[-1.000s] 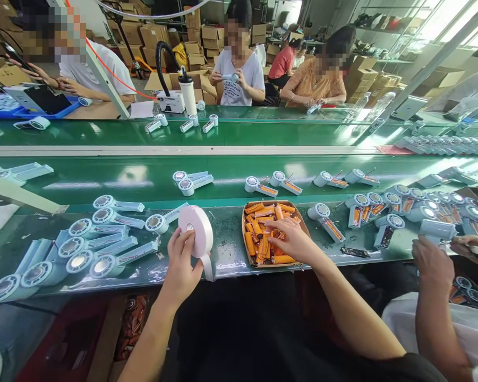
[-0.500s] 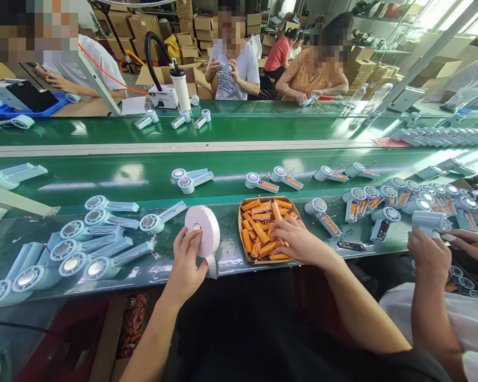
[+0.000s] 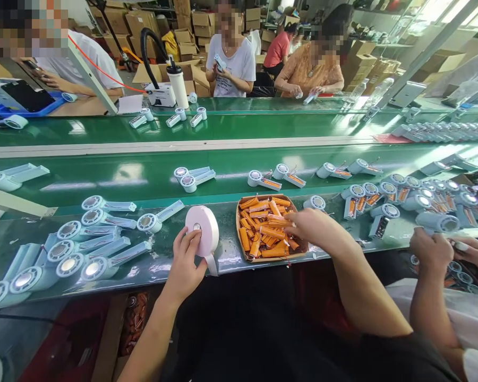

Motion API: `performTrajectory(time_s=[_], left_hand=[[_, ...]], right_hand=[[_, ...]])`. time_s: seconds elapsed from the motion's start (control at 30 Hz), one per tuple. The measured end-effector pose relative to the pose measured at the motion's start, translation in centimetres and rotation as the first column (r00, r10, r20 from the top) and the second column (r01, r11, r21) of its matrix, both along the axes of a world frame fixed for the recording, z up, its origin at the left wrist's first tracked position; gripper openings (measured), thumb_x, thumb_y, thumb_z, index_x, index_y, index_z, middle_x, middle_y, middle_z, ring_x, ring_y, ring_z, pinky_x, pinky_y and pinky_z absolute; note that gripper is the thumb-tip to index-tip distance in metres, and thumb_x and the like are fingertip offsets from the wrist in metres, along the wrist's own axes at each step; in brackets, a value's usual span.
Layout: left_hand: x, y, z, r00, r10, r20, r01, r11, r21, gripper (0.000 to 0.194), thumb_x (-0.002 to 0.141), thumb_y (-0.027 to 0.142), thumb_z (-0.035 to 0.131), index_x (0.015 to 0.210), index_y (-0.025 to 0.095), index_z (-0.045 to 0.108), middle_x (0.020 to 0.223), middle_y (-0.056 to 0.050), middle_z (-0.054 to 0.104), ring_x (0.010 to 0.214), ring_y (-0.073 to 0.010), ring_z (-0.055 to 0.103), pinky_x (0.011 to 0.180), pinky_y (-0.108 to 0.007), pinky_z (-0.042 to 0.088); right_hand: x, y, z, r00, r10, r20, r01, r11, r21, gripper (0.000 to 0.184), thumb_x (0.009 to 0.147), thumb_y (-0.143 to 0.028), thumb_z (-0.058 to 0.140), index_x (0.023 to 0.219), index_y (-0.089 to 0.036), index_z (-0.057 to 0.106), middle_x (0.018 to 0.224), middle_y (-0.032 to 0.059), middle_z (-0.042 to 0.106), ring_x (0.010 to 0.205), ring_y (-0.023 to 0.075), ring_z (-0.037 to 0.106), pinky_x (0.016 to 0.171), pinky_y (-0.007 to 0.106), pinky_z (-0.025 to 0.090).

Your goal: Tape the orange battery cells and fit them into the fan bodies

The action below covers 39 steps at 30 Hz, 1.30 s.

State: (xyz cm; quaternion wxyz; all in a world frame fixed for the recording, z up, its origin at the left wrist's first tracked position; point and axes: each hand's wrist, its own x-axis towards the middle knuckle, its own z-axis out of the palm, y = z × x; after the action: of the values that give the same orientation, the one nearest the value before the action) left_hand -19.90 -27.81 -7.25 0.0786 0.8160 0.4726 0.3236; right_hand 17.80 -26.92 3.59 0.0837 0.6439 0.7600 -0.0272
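My left hand [image 3: 187, 262] grips a roll of white tape [image 3: 205, 231] by its side, with fingers at its core. A loose tape end hangs below the roll. My right hand [image 3: 316, 231] reaches over the right side of a shallow cardboard box [image 3: 241, 245] full of orange-wrapped battery cells [image 3: 273, 232]. Its bent fingertips close at the end of one battery cell on top of the heap; the thumb is mostly hidden. Pale blue fan bodies with round heads [image 3: 96, 269] lie in a group left of the tape.
More fan bodies [image 3: 386, 211] with orange cells crowd the bench to the right, where a neighbour's hands [image 3: 432, 248] hold another. Several fans sit on the green conveyor [image 3: 143, 183]. People work across the line. A carton of orange pieces [image 3: 133, 323] stands below the bench.
My right hand has moved right and slightly up over the box, and its wrist has turned. The box has shifted slightly. My left hand keeps the tape roll almost still.
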Motion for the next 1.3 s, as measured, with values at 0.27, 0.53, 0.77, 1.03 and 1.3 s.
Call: performTrajectory(time_s=[0.27,0.53,0.77,1.03,1.3], left_hand=[[1.5,-0.3,-0.2,0.999,-0.040,0.002,0.040,0.999,-0.030,0.060,0.093,0.016,0.061,0.151,0.024,0.049,0.146,-0.014,0.058,0.152,-0.0389,0.042,0.120,-0.063,0.049],[2.1,-0.3,-0.2,0.997,-0.075,-0.022,0.073,0.994,-0.081,0.059,0.092,0.015,0.059,0.150,0.025,0.052,0.147,-0.014,0.059,0.153,-0.0404,0.041,0.120,-0.065,0.049],[2.6,-0.5,0.1,0.993,-0.112,-0.031,0.110,0.993,-0.052,0.057,0.091,0.012,0.057,0.147,0.021,0.052,0.145,-0.015,0.060,0.152,-0.0404,0.041,0.118,-0.064,0.051],[1.6,-0.9,0.1,0.995,-0.087,-0.057,0.084,0.995,-0.062,0.061,0.086,0.008,0.056,0.146,0.021,0.055,0.143,-0.014,0.061,0.150,-0.0406,0.042,0.117,-0.063,0.052],[2.2,-0.7,-0.2,0.993,-0.109,-0.048,0.104,0.991,-0.082,0.063,0.085,0.009,0.059,0.147,0.022,0.057,0.142,-0.014,0.063,0.151,-0.0411,0.041,0.118,-0.065,0.051]], right_hand=[[0.9,0.8,0.3,0.985,0.114,-0.128,-0.063,0.934,0.351,0.024,0.096,-0.020,0.064,0.115,-0.024,0.079,0.128,0.0111,0.077,0.108,0.0299,0.073,0.089,0.040,0.059],[-2.9,0.8,-3.4,0.966,0.142,-0.214,-0.131,0.989,0.063,0.043,0.093,-0.019,0.059,0.135,-0.017,0.069,0.141,0.0180,0.070,0.128,0.0337,0.064,0.111,0.048,0.048],[-7.3,2.3,-4.2,0.965,0.069,-0.252,-0.033,0.989,0.145,0.022,0.098,-0.036,0.069,0.111,-0.020,0.074,0.124,0.0173,0.075,0.126,0.0377,0.063,0.110,0.055,0.045],[-5.9,2.5,-5.3,0.475,-0.129,-0.870,0.228,0.973,-0.019,0.019,0.087,-0.029,0.080,0.106,-0.023,0.078,0.107,0.0062,0.082,0.100,0.0260,0.075,0.093,0.043,0.058],[-5.8,1.6,-5.9,0.508,0.004,-0.861,0.155,0.983,0.096,0.028,0.086,-0.040,0.085,0.109,-0.025,0.080,0.111,0.0065,0.081,0.105,0.0265,0.075,0.099,0.047,0.059]])
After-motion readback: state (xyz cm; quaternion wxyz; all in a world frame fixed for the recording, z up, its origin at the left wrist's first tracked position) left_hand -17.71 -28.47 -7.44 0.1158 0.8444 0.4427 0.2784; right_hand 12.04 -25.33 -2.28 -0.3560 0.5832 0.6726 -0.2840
